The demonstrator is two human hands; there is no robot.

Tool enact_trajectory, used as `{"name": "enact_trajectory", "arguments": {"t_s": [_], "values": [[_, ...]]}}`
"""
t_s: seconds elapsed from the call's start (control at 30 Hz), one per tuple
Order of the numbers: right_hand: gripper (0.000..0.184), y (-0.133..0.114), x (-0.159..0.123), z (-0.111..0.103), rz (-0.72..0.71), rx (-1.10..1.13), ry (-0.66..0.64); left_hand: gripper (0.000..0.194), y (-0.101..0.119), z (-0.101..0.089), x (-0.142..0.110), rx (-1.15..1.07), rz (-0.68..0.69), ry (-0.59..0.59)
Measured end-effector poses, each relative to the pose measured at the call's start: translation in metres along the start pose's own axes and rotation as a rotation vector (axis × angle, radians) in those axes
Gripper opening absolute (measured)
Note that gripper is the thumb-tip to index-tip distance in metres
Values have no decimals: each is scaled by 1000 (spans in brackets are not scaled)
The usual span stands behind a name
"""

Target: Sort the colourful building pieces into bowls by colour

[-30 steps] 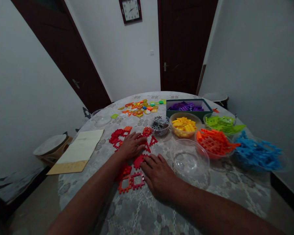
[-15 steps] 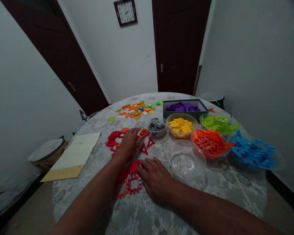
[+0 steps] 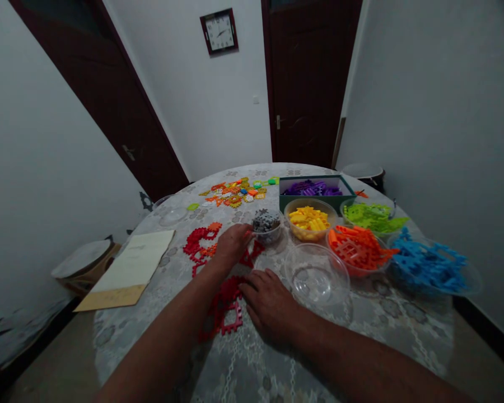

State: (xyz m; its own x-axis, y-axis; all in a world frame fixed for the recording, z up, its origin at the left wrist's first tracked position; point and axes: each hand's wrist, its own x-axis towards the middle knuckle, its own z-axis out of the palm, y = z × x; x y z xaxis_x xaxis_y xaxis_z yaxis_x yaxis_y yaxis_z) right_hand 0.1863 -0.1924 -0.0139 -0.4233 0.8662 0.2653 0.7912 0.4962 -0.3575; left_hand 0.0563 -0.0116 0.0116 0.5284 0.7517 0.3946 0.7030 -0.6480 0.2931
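Red interlocking plastic pieces (image 3: 199, 242) lie spread on the round table (image 3: 252, 358). My left hand (image 3: 232, 246) rests palm down on the far red pieces, fingers curled over one next to the small bowl of grey pieces (image 3: 266, 224). My right hand (image 3: 270, 302) lies flat, fingers stretched out, on the near joined red pieces (image 3: 224, 313). An empty clear bowl (image 3: 317, 274) stands just right of my right hand.
Bowls of yellow (image 3: 309, 218), orange (image 3: 355, 249), green (image 3: 372, 215) and blue pieces (image 3: 430, 266) line the right side. A teal box of purple pieces (image 3: 315, 187) sits behind. Mixed coloured pieces (image 3: 235, 193) lie far. A paper folder (image 3: 130, 268) lies left.
My left hand has slid right and farther, towards the grey bowl. My right hand has stayed on the near red pieces. The view has shifted a little.
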Motion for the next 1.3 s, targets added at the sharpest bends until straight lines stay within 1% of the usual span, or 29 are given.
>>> {"name": "enact_trajectory", "arguments": {"t_s": [0.1, 0.23, 0.37, 0.43, 0.5, 0.6, 0.67, 0.87, 1.0, 1.1, 1.2, 1.3], "values": [[36, -2, 1, -1, -20, 20, 5, 25, 0, -14, -23, -170, -57, 14], [27, -5, 2, -2, -91, 35, 12, 33, 2, -37, -55, -364, -201, 34], [20, -7, 2, 1, -149, 27, -33, 47, 3, -58, -80, -622, -405, -10], [18, -7, 2, 4, -170, 29, -40, 52, 2, -63, -91, -794, -524, -33], [17, -7, 2, 7, -190, 33, -35, 54, -2, -63, -102, -959, -638, -25], [16, -5, 2, 10, -201, 41, -24, 48, -11, -58, -115, -1196, -780, 7], [16, -5, 2, 11, -200, 47, -21, 41, -17, -56, -120, -1326, -847, 18], [19, -4, 2, 8, -179, 53, -52, 20, -26, -63, -120, -1531, -968, 47], [21, -5, 1, 6, -185, 61, -61, 15, -30, -69, -120, -1637, -997, 75], [21, -6, 1, 4, -181, 62, -61, 15, -32, -77, -122, -1651, -932, 127], [21, -5, 1, 6, -184, 69, -40, 28, -32, -89, -120, -1534, -790, 194], [21, -4, 2, 9, -186, 64, -32, 43, -24, -101, -112, -1278, -641, 280]]}}
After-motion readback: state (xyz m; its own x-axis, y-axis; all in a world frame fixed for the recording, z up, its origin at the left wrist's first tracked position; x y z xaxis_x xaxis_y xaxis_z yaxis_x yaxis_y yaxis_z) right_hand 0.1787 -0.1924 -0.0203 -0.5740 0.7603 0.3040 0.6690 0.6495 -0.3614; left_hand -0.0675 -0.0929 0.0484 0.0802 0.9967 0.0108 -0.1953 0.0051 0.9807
